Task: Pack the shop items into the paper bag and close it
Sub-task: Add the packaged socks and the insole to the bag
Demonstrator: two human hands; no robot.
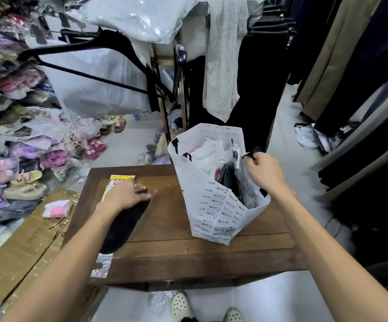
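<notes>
Two bare forearms reach over a wooden tabletop (pixel 165 228) toward a white paper bag (pixel 216 205).

The paper bag stands open on the tabletop's right half, white and dark packets showing inside. The right hand (pixel 261 170) pinches the bag's black handle (pixel 249 155) at its far rim, fingers closed on it. Left of the bag, the left hand (pixel 128 194) presses flat on a black packaged item (pixel 123 226), fingers spread, beside a yellow packet (pixel 116 184).
</notes>
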